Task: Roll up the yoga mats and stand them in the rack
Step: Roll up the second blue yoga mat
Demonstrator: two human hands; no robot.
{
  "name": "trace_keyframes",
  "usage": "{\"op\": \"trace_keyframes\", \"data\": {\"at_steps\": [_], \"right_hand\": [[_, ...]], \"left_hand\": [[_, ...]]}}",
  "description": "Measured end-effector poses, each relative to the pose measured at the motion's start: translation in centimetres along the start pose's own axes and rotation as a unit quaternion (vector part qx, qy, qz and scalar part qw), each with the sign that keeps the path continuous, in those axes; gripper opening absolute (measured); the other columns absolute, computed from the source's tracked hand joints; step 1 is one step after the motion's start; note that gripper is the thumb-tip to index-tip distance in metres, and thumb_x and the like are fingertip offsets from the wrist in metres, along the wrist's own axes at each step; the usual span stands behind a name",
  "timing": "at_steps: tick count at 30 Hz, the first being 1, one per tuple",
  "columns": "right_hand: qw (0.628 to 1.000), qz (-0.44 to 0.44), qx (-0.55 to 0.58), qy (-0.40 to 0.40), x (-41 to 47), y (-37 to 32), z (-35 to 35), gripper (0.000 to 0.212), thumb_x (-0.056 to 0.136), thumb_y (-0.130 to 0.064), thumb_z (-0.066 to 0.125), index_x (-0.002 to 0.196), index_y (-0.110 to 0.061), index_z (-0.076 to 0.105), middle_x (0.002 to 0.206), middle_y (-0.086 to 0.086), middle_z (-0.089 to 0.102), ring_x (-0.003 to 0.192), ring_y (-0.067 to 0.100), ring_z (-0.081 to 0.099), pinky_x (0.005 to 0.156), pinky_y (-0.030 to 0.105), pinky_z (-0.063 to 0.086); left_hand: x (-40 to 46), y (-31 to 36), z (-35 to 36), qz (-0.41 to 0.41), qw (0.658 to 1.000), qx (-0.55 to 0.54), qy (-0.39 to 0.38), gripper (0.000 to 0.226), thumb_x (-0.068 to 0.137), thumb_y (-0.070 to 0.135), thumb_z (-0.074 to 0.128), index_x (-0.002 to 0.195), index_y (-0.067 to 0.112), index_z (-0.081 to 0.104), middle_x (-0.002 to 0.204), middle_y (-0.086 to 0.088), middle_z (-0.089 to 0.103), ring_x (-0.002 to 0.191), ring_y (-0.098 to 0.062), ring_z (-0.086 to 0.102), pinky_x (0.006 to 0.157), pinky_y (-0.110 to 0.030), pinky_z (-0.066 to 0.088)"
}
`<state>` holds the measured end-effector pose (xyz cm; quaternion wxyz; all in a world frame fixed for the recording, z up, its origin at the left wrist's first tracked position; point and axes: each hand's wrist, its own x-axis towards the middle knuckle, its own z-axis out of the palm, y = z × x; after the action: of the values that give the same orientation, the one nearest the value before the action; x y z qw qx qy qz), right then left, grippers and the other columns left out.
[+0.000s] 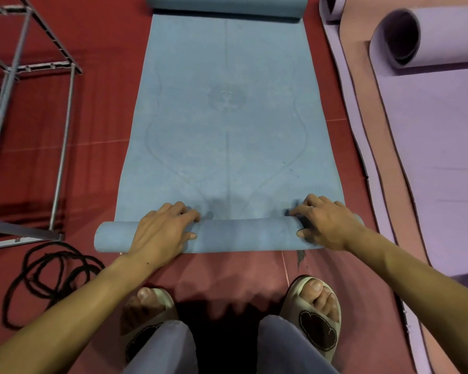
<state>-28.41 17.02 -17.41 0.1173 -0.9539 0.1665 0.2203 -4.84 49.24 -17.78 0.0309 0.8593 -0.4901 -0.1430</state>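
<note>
A blue yoga mat [227, 117] lies lengthwise on the red floor, with its near end rolled into a small tube [243, 234] and its far end curled up at the top. My left hand [162, 230] lies over the left part of the tube, fingers curved over it and thumb on its near side. My right hand [324, 225] holds the right part the same way. A grey metal rack [25, 68] stands at the left. A purple mat [438, 147] lies flat at the right with its far end rolled.
A coil of black cord [49, 276] lies on the floor near my left forearm. A pink mat [360, 109] lies under the purple one. My feet in beige slippers [316, 314] stand just behind the blue roll.
</note>
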Motion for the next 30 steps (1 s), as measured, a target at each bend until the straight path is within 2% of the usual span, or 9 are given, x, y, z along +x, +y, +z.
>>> {"op": "trace_keyframes", "data": {"at_steps": [3, 6, 11, 13, 17, 21, 24, 27, 30], "right_hand": [[0.998, 0.007, -0.004, 0.056, -0.2, -0.4, 0.2, 0.047, 0.095, -0.046, 0.069, 0.137, -0.034, 0.053, 0.124, -0.009, 0.054, 0.115, 0.02, 0.053, 0.088, 0.039, 0.048], [0.995, 0.023, 0.015, 0.1, -0.4, -0.3, 0.7, 0.03, 0.098, -0.042, 0.067, 0.127, -0.034, 0.063, 0.121, -0.008, 0.059, 0.11, 0.022, 0.054, 0.083, 0.038, 0.046], [0.985, 0.027, 0.01, 0.17, -0.8, -0.4, 2.0, 0.025, 0.1, -0.033, 0.066, 0.124, -0.032, 0.073, 0.114, -0.003, 0.061, 0.098, 0.025, 0.054, 0.075, 0.041, 0.047], [0.981, 0.014, 0.009, 0.192, -1.2, -0.6, 2.4, 0.027, 0.102, -0.031, 0.061, 0.127, -0.031, 0.072, 0.115, -0.004, 0.062, 0.097, 0.024, 0.055, 0.075, 0.042, 0.047], [0.979, 0.018, 0.041, 0.197, -1.7, -1.0, 2.2, 0.041, 0.104, -0.048, 0.044, 0.134, -0.03, 0.066, 0.119, -0.009, 0.061, 0.105, 0.019, 0.054, 0.085, 0.041, 0.048], [0.981, -0.001, 0.058, 0.185, -1.7, -0.8, 1.6, 0.056, 0.09, -0.068, 0.057, 0.128, -0.026, 0.06, 0.115, -0.01, 0.062, 0.105, 0.018, 0.055, 0.088, 0.041, 0.049], [0.983, -0.009, 0.058, 0.177, -1.5, -0.4, 1.3, 0.063, 0.081, -0.072, 0.067, 0.123, -0.026, 0.057, 0.112, -0.011, 0.062, 0.103, 0.018, 0.055, 0.087, 0.041, 0.049], [0.984, -0.013, 0.044, 0.173, -1.2, -0.3, 1.1, 0.059, 0.083, -0.071, 0.067, 0.119, -0.025, 0.058, 0.107, -0.009, 0.063, 0.099, 0.019, 0.057, 0.084, 0.042, 0.05], [0.986, -0.009, 0.038, 0.161, -0.4, -0.3, 0.7, 0.054, 0.088, -0.068, 0.061, 0.121, -0.025, 0.061, 0.107, -0.007, 0.066, 0.1, 0.022, 0.059, 0.082, 0.042, 0.051]], "left_hand": [[-0.3, -0.1, 0.3, -0.013, 0.999, -0.016, 0.048, 0.024, 0.1, 0.047, 0.061, 0.118, 0.036, 0.072, 0.106, 0.01, 0.068, 0.092, -0.022, 0.065, 0.07, -0.036, 0.051], [-0.4, 0.1, -0.2, -0.028, 0.998, -0.032, 0.053, 0.042, 0.1, 0.055, 0.041, 0.123, 0.035, 0.071, 0.11, 0.01, 0.073, 0.095, -0.022, 0.068, 0.075, -0.038, 0.055], [-0.4, -0.2, -0.1, -0.01, 0.999, -0.034, 0.014, 0.068, 0.086, 0.081, 0.055, 0.134, 0.034, 0.064, 0.118, 0.011, 0.071, 0.103, -0.018, 0.067, 0.084, -0.04, 0.056], [-0.2, -0.1, 0.2, -0.02, 0.999, -0.041, 0.019, 0.064, 0.088, 0.075, 0.056, 0.135, 0.031, 0.064, 0.12, 0.009, 0.072, 0.106, -0.02, 0.066, 0.087, -0.04, 0.055], [0.7, 0.3, 0.0, -0.035, 0.998, -0.05, -0.001, 0.053, 0.096, 0.063, 0.06, 0.138, 0.031, 0.062, 0.122, 0.007, 0.07, 0.111, -0.022, 0.064, 0.091, -0.038, 0.052], [1.5, -0.1, -0.4, -0.043, 0.997, -0.055, -0.023, 0.054, 0.097, 0.067, 0.053, 0.141, 0.036, 0.058, 0.125, 0.009, 0.068, 0.115, -0.02, 0.062, 0.092, -0.038, 0.051], [2.2, -0.3, -0.3, -0.054, 0.995, -0.059, -0.052, 0.062, 0.095, 0.072, 0.047, 0.142, 0.033, 0.055, 0.126, 0.005, 0.066, 0.115, -0.023, 0.06, 0.095, -0.039, 0.05], [3.0, -0.2, -0.3, -0.065, 0.992, -0.088, -0.062, 0.065, 0.095, 0.061, 0.062, 0.148, 0.026, 0.047, 0.135, -0.001, 0.058, 0.121, -0.028, 0.053, 0.101, -0.045, 0.048], [3.8, -0.3, -0.8, -0.064, 0.99, -0.122, -0.041, 0.052, 0.094, 0.05, 0.071, 0.138, 0.033, 0.05, 0.126, 0.004, 0.048, 0.118, -0.023, 0.045, 0.093, -0.043, 0.051]]}}
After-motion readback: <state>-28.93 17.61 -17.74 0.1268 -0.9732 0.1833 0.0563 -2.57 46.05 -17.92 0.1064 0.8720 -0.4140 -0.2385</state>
